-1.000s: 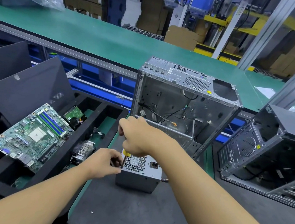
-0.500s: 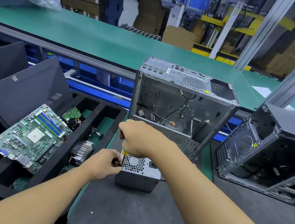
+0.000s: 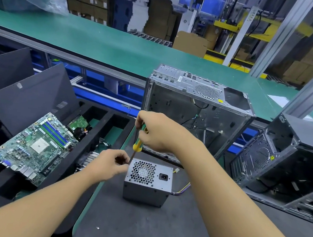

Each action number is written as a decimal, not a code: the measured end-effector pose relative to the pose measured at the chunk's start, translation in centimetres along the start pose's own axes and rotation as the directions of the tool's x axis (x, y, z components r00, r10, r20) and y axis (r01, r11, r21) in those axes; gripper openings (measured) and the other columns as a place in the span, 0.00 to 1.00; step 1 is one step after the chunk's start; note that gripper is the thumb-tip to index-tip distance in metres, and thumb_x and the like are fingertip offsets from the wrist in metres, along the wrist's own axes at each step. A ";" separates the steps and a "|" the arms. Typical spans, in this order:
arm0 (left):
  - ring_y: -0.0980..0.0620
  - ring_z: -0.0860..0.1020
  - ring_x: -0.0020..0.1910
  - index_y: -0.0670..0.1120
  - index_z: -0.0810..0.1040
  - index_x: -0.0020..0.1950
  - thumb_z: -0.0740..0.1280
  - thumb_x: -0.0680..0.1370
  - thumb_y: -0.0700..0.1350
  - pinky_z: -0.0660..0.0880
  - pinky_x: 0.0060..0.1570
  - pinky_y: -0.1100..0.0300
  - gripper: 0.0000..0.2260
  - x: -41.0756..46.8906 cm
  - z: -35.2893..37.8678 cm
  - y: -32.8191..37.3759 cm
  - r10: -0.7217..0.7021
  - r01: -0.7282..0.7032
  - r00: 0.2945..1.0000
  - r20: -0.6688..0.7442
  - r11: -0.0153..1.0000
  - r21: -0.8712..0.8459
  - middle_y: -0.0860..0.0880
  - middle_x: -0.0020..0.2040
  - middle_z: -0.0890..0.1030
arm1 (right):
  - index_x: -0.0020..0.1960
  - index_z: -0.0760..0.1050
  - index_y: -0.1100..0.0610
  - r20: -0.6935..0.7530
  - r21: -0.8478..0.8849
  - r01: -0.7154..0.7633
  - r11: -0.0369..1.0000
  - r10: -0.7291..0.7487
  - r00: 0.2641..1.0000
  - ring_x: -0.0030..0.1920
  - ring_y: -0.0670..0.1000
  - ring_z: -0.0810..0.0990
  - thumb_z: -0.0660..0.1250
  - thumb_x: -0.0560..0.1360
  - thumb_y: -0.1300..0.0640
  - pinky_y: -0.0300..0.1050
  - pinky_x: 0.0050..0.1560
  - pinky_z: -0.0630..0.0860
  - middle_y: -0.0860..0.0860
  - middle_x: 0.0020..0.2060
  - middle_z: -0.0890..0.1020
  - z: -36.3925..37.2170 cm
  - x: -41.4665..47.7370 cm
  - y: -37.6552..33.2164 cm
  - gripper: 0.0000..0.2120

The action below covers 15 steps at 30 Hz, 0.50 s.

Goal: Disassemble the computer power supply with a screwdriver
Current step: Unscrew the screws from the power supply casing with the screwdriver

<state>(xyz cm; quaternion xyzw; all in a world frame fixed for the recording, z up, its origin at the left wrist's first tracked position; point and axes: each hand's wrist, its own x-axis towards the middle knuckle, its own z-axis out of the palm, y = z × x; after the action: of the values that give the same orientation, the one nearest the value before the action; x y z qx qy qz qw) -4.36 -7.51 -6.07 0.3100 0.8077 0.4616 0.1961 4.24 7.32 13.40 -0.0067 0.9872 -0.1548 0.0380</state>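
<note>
Power supply (image 3: 147, 184): grey box at centre frame, standing on the dark desk (image 3: 147, 231) before a stripped computer case (image 3: 192, 111); cover on, seemingly intact.
Screwdriver (image 3: 137, 145): right hand (image 3: 156, 132) grips the yellow-green handle, tip at the box's upper-left corner; left hand (image 3: 108, 163) pinches the shaft near the tip.
Progress: apparently early; one corner screw being worked, cover not yet off.

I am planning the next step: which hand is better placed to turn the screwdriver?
Right. The right hand grips the screwdriver handle from above; the left hand only pinches its shaft at the power supply corner.
</note>
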 end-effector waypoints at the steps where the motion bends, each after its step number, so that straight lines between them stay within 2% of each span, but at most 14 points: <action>1: 0.57 0.77 0.35 0.49 0.79 0.38 0.73 0.73 0.38 0.77 0.38 0.63 0.07 0.0 -0.2 -0.2 -0.050 0.050 0.999 0.000 0.993 -0.107 0.50 0.37 0.83 | 0.54 0.71 0.56 -0.012 0.011 0.004 1.000 -0.004 1.000 0.46 0.55 0.75 0.60 0.77 0.61 0.52 0.48 0.76 0.53 0.50 0.78 -0.2 0.1 0.0 0.07; 3: 0.50 0.82 0.41 0.42 0.79 0.40 0.70 0.74 0.34 0.80 0.38 0.58 0.05 -0.1 -0.3 -0.8 -0.143 0.141 0.990 0.017 0.945 -0.296 0.42 0.41 0.85 | 0.54 0.72 0.56 -0.032 0.029 0.028 0.999 -0.027 0.999 0.43 0.53 0.74 0.61 0.77 0.61 0.50 0.44 0.75 0.53 0.49 0.78 -0.3 0.3 -0.2 0.06; 5: 0.47 0.85 0.45 0.39 0.78 0.42 0.68 0.76 0.32 0.80 0.37 0.59 0.05 -0.5 -0.3 -1.5 -0.220 0.213 0.975 0.036 0.867 -0.450 0.40 0.43 0.85 | 0.53 0.72 0.55 -0.066 0.049 0.054 0.997 -0.051 0.997 0.41 0.51 0.74 0.61 0.77 0.61 0.48 0.41 0.73 0.52 0.48 0.78 -0.4 0.6 -0.3 0.06; 8: 0.45 0.85 0.44 0.38 0.77 0.46 0.68 0.77 0.32 0.80 0.37 0.59 0.03 -1.1 -0.6 -2.2 -0.319 0.256 0.947 0.033 0.691 -0.676 0.40 0.43 0.85 | 0.52 0.72 0.54 -0.149 0.084 0.064 0.994 -0.051 0.987 0.38 0.49 0.73 0.62 0.76 0.59 0.45 0.38 0.71 0.51 0.45 0.77 -0.5 1.1 -0.4 0.05; 10: 0.45 0.84 0.43 0.39 0.77 0.50 0.69 0.77 0.32 0.81 0.38 0.57 0.05 -1.4 -1.4 -2.7 -0.387 0.245 0.922 -0.009 0.600 -0.762 0.41 0.43 0.84 | 0.51 0.71 0.55 -0.178 0.074 0.060 0.995 -0.046 0.983 0.39 0.50 0.72 0.62 0.76 0.59 0.47 0.38 0.71 0.51 0.45 0.77 -0.2 1.5 -0.5 0.05; 12: 0.46 0.83 0.41 0.40 0.78 0.54 0.70 0.76 0.32 0.82 0.38 0.57 0.08 -1.8 -2.6 -3.6 -0.455 0.234 0.888 -0.072 0.581 -0.779 0.40 0.44 0.84 | 0.52 0.71 0.55 -0.168 0.050 0.061 0.997 -0.052 0.984 0.42 0.53 0.73 0.62 0.76 0.60 0.48 0.40 0.71 0.52 0.46 0.77 0.6 2.1 -0.6 0.06; 15: 0.50 0.82 0.37 0.37 0.81 0.53 0.69 0.77 0.32 0.81 0.35 0.62 0.06 -2.9 -5.0 -5.3 -0.551 0.268 0.814 -0.185 0.639 -0.721 0.43 0.41 0.84 | 0.54 0.72 0.56 -0.118 0.024 0.085 0.996 -0.082 0.990 0.46 0.54 0.74 0.61 0.76 0.60 0.48 0.43 0.71 0.53 0.48 0.77 2.0 3.0 -1.4 0.07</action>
<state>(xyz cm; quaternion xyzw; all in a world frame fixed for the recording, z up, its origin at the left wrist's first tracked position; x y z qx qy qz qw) -6.97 -14.63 -8.08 -0.0751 0.6597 0.7115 0.2303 1.39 5.30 11.70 -0.0383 0.9842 -0.1706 -0.0261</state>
